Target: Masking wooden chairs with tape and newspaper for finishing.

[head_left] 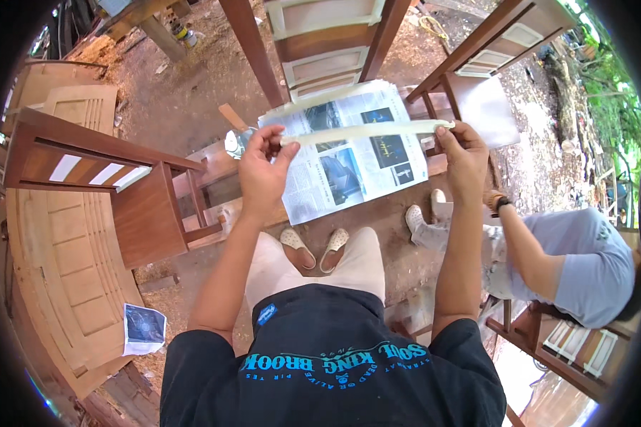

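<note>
A long, pale strip of what looks like masking tape [356, 133] is stretched between my hands, nearly level. My left hand [263, 167] pinches its left end between thumb and fingers, and my right hand [464, 153] pinches the right end. Below the strip, a printed newspaper sheet [395, 167] covers the seat of a brown wooden chair. That chair's backrest [332, 39] rises at the far side, with pale covering over several of its slats. Just left of the newspaper lies a white round object [232, 144], partly hidden, its kind unclear.
A second brown chair [149, 220] lies to the left, beside carved wooden panels [75, 263]. Another chair [477, 85] stands far right. At the right, a co-worker [584, 263] in a light shirt bends by a chair with white-covered slats [580, 349]. Wood shavings litter the dirt floor.
</note>
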A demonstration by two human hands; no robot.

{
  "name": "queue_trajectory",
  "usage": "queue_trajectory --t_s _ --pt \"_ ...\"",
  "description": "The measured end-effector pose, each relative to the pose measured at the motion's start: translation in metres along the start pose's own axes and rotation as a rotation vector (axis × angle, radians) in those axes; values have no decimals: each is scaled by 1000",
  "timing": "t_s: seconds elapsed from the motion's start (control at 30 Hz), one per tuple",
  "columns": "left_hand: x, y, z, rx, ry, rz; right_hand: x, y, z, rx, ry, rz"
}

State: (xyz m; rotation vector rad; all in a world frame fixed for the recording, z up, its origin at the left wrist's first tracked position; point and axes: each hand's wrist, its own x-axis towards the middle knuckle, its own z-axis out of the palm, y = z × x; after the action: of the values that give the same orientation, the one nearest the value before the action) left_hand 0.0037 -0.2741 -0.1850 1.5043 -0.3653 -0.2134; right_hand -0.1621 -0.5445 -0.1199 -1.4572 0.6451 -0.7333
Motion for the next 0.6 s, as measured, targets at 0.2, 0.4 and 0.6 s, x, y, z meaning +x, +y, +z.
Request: queue_trajectory --t_s 0.2,0.4,0.6 --pt "48 -87 5 212 4 -56 67 146 9 -6 -103 -51" --pt "98 -223 3 435 33 168 138 282 31 -120 -225 -108" --pt "154 -307 15 417 50 340 220 354 42 -289 -307 -267"
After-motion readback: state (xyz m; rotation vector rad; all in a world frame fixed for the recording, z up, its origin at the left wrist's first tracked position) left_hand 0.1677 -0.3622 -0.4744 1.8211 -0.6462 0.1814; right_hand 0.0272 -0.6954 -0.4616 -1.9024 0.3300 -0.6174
